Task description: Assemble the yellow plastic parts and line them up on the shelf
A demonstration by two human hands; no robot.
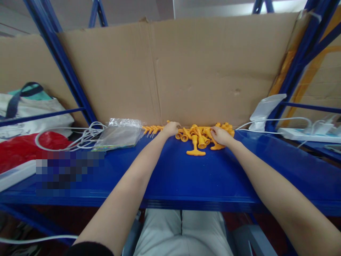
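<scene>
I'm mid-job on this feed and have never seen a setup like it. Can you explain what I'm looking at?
There is no machine here: these are a person's bare hands. The single picture comes from a camera worn on the head, looking forward and down, so the forearms reach away from you.

On the blue surface, near the upright cardboard, lie orange corkscrews with metal spirals and a cluster of orange parts, including a T-handled piece. To the left are clear plastic bags and a coiled white cable.

The left hand is between the corkscrews and the cluster; the right hand is at the cluster's right side. Whether either grips anything is too small to tell.
</scene>
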